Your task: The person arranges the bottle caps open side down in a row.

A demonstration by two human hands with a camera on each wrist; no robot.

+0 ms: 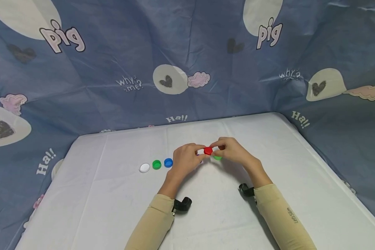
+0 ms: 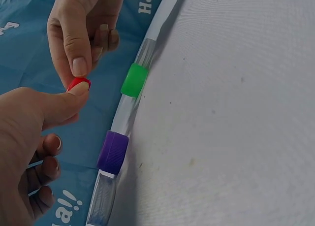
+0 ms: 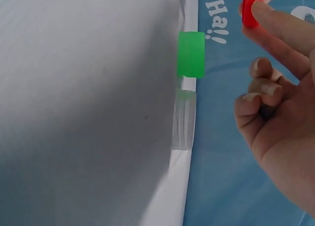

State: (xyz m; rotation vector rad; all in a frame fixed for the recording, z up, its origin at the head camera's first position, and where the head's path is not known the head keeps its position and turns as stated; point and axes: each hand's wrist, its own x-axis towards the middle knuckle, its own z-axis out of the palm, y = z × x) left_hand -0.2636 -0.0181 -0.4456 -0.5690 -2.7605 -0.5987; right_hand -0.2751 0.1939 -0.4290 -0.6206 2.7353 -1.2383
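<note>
A small red bottle cap [image 1: 208, 151] is held up above the table between both hands. My left hand [image 1: 186, 159] pinches its left side with thumb and forefinger. On the opposite side, my right hand [image 1: 232, 150] pinches the same red cap [image 3: 251, 12], its other fingers curled in toward the palm. Below the hands stand a light green cap [image 2: 134, 80] and a ribbed purple cap [image 2: 113, 153], the latter mostly hidden behind the left hand in the head view. A clear ribbed cap [image 3: 183, 120] lies near the green one in the right wrist view.
Left of the hands, a white cap [image 1: 144, 167], a darker green cap [image 1: 157, 164] and a blue cap [image 1: 168, 162] form a row on the white-covered table [image 1: 118, 208]. A blue printed cloth [image 1: 137, 104] hangs behind the table.
</note>
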